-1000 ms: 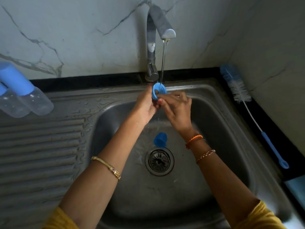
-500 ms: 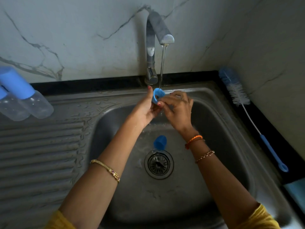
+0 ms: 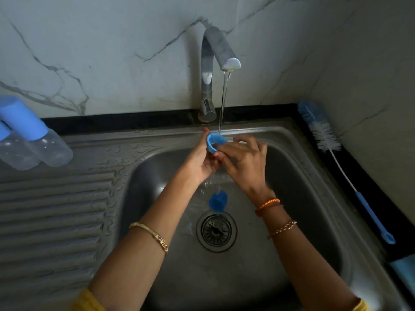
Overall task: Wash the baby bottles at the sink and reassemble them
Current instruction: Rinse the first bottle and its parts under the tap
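Note:
Both my hands hold a small blue bottle ring (image 3: 213, 142) under the running tap (image 3: 221, 50), above the steel sink (image 3: 280, 221). My left hand (image 3: 202, 160) grips the ring from the left, fingertips on its rim. My right hand (image 3: 243, 161) pinches it from the right with curled fingers. The water stream lands on the ring. A blue bottle cap (image 3: 217, 200) lies in the basin just above the drain (image 3: 216, 231). Two clear baby bottles with blue caps (image 3: 33, 133) lie on the drainboard at the far left.
A blue-and-white bottle brush (image 3: 332, 158) lies along the black counter edge on the right. The ribbed drainboard (image 3: 51, 221) fills the left side. A marble wall rises behind the tap. A light blue object (image 3: 404, 270) shows at the right edge.
The hands stay under the stream with the blue ring, which has turned a little between the fingers. The view has shifted slightly downward.

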{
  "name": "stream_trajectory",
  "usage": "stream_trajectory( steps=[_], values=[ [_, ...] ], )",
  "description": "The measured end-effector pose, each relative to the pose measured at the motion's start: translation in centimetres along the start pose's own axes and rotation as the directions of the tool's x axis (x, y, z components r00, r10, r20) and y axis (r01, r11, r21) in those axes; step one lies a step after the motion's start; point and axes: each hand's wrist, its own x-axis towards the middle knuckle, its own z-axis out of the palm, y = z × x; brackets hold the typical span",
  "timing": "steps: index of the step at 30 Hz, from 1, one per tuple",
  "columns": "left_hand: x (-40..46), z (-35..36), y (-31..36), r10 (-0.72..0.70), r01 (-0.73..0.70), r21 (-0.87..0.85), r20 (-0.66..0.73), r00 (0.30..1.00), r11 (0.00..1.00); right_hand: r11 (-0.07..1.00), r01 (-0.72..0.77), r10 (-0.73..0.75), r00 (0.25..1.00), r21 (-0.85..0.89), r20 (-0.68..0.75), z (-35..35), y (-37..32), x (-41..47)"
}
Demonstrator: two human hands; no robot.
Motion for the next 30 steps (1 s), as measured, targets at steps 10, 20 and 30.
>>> stream_trajectory(
  steps=[10,20,30],
  values=[
    [-0.5,-1.0,-0.6,0.04,-0.043,0.017,0.151,0.988,0.999,0.676,-0.537,0.52,0.833,0.505,0.19,0.0,-0.3,-0.2],
    [-1.8,-0.8,1.2,0.518,-0.418,0.507,-0.067,0.853,0.754,-0.312,-0.733,0.626,0.32,0.604,0.711,1.5,-1.6,2.9],
    [-2.7,-0.7,0.9,0.646,-0.642,0.758,0.435,0.627,0.113,-0.645,-0.51,0.446,0.355,0.57,0.822,0.4,-1.4,3.2]
  ],
)
